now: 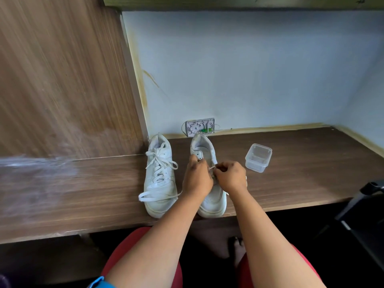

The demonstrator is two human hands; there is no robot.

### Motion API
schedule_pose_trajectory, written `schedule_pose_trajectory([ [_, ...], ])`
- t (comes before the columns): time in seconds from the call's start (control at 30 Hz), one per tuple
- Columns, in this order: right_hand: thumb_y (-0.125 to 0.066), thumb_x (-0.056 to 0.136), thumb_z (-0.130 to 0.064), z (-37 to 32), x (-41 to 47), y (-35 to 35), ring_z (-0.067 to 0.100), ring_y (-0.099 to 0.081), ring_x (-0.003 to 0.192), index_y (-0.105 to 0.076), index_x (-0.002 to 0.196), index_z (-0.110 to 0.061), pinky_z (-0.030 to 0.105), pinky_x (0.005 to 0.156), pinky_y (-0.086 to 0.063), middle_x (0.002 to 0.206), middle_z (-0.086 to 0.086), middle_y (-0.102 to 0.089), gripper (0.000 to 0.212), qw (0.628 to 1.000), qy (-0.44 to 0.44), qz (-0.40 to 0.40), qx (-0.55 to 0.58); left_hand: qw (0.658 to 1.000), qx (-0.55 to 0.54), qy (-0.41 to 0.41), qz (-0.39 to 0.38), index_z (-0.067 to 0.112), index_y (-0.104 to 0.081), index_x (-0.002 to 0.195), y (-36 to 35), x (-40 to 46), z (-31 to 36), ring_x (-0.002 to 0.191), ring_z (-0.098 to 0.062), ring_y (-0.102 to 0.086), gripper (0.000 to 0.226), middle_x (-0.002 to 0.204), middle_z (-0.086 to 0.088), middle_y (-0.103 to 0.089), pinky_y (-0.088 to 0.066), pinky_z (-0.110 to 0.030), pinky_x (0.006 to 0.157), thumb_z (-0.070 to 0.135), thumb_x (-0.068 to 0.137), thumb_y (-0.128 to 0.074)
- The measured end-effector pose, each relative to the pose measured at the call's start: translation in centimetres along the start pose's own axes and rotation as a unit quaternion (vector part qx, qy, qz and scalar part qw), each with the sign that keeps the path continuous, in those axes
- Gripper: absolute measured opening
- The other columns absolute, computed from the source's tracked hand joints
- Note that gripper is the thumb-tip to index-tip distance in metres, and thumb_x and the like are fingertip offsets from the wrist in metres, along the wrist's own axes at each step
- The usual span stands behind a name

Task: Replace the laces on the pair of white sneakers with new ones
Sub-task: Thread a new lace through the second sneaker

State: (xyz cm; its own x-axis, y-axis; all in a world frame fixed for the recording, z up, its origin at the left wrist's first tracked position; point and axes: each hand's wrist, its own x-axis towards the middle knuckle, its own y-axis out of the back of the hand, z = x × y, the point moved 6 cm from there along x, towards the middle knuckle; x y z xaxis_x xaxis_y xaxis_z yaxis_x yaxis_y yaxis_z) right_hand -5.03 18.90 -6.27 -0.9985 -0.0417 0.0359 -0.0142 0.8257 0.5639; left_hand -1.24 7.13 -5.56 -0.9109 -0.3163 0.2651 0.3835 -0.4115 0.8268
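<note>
White lace between both hands' fingers

Matt wood-grain desk, smooth white leather-look sneakers, clear glossy plastic tub.

Both hands cover the middle of the right white sneaker, so its eyelets there and most of the thin white lace can't be made out. How the left hand and right hand finger that lace is too small to tell. The black metal frame gets cut off by the right edge, and the wooden side panel is smeared with blur.
</note>
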Motion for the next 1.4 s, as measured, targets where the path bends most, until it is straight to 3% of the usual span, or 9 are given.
schedule_pose_trajectory([
  [0.2,-0.063,0.086,-0.015,0.3,0.1,0.1,0.013,-0.06,0.093,-0.073,0.107,-0.013,0.019,0.075,-0.04,0.103,0.003,-0.071,0.023,1.0,-0.005,-0.006,0.011,0.993,0.108,-0.047,-0.01,0.007,-0.058,0.111,0.1,0.0,0.5,0.106,-0.027,-0.053,0.022,0.122,-0.009,-0.042,-0.045,-0.033,0.07,0.009,0.09,-0.051],
  [0.5,-0.064,0.087,-0.018,0.5,0.2,0.0,0.015,-0.062,0.1,-0.072,0.109,-0.015,0.017,0.075,-0.038,0.105,0.001,-0.071,0.023,1.0,-0.013,-0.023,0.009,0.983,0.148,-0.097,-0.041,0.007,-0.057,0.104,0.1,0.6,1.0,0.103,-0.03,-0.053,0.017,0.123,-0.011,-0.041,-0.038,-0.035,0.062,0.003,0.09,-0.048],
  [0.77,-0.072,0.084,-0.02,2.1,1.2,-0.5,0.017,-0.071,0.079,-0.072,0.084,-0.018,0.031,0.081,-0.057,0.081,0.001,-0.074,0.002,0.991,-0.043,-0.057,0.117,0.993,0.056,-0.098,-0.044,0.01,-0.059,0.103,-1.0,1.6,-0.5,0.097,-0.026,-0.057,0.014,0.118,-0.004,-0.043,-0.042,-0.034,0.064,0.019,0.096,-0.052],
  [0.97,-0.066,0.088,-0.018,2.3,1.5,-0.5,0.016,-0.067,0.076,-0.067,0.08,-0.019,0.036,0.08,-0.057,0.083,0.003,-0.072,0.009,0.99,-0.063,-0.054,0.113,0.993,-0.012,-0.101,-0.065,0.011,-0.063,0.1,-0.6,1.6,-1.0,0.089,-0.025,-0.058,0.014,0.11,-0.005,-0.047,-0.048,-0.035,0.076,0.022,0.094,-0.055],
  [1.07,-0.052,0.095,-0.012,3.6,2.9,1.7,0.023,-0.069,0.085,-0.06,0.081,-0.022,0.043,0.082,-0.057,0.093,0.009,-0.072,0.018,0.969,-0.131,0.045,0.204,0.99,-0.04,-0.084,-0.103,0.014,-0.061,0.098,-0.1,1.8,-1.9,0.088,-0.019,-0.055,0.012,0.105,-0.002,-0.047,-0.046,-0.03,0.081,0.024,0.095,-0.056],
  [1.13,-0.043,0.1,-0.012,4.0,3.4,3.6,0.022,-0.067,0.082,-0.053,0.091,-0.017,0.038,0.073,-0.057,0.093,0.01,-0.069,0.015,0.924,-0.166,0.097,0.331,0.986,-0.075,-0.074,-0.127,0.017,-0.06,0.095,0.2,1.7,-2.3,0.085,-0.011,-0.051,0.006,0.098,0.003,-0.046,-0.04,-0.022,0.079,0.022,0.094,-0.057],
  [1.23,-0.035,0.104,-0.01,3.4,3.1,3.3,0.021,-0.065,0.075,-0.045,0.092,-0.014,0.035,0.065,-0.054,0.087,0.01,-0.065,0.016,0.847,-0.182,0.046,0.498,0.983,-0.1,-0.075,-0.133,0.019,-0.059,0.091,0.7,1.6,-2.4,0.075,-0.001,-0.046,0.005,0.086,0.01,-0.045,-0.032,-0.006,0.064,0.015,0.094,-0.057],
  [1.33,-0.04,0.102,-0.012,3.0,2.6,2.1,0.02,-0.065,0.072,-0.049,0.097,-0.012,0.039,0.075,-0.057,0.081,0.007,-0.064,0.011,0.876,-0.174,0.032,0.449,0.983,-0.11,-0.079,-0.122,0.019,-0.058,0.087,1.1,1.7,-2.2,0.07,-0.002,-0.045,0.008,0.079,0.015,-0.045,-0.031,-0.004,0.057,0.014,0.093,-0.058],
  [1.4,-0.044,0.101,-0.012,3.1,2.8,1.8,0.018,-0.064,0.071,-0.051,0.098,-0.011,0.04,0.079,-0.057,0.081,0.007,-0.062,0.007,0.885,-0.166,0.05,0.432,0.983,-0.114,-0.08,-0.121,0.015,-0.062,0.089,1.0,1.6,-2.1,0.071,-0.004,-0.047,0.005,0.077,0.014,-0.046,-0.033,-0.01,0.059,0.016,0.093,-0.059],
])
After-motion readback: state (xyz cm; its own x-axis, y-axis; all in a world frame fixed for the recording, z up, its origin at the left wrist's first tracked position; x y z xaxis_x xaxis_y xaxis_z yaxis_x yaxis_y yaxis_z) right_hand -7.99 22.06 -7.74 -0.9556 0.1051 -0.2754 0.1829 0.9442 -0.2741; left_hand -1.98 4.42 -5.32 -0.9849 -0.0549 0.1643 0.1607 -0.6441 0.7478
